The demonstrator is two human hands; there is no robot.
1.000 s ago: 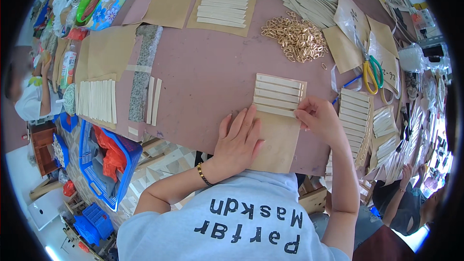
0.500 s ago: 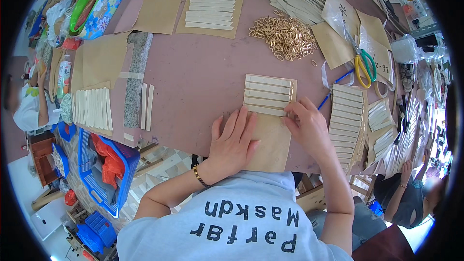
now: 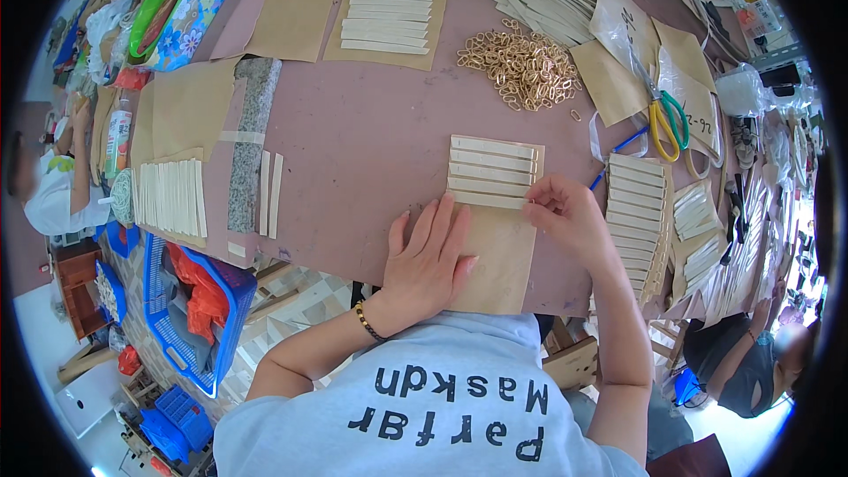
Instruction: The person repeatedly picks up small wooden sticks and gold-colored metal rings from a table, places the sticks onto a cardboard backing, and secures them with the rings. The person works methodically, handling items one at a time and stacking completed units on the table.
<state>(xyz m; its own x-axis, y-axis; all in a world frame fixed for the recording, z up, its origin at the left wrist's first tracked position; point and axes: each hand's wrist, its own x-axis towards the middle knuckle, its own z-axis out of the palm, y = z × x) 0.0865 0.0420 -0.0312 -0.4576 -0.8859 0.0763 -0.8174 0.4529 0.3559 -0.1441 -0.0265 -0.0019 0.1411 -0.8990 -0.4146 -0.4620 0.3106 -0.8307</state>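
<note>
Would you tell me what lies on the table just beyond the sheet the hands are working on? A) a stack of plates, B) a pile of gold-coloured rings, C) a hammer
B: the pile of gold-coloured rings lies on the table beyond the brown paper sheet.

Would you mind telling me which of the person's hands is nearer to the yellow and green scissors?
The right hand is nearer: it lies below and left of the scissors, at the strips' right end. The left hand rests farther left, flat on the brown paper sheet.
</note>
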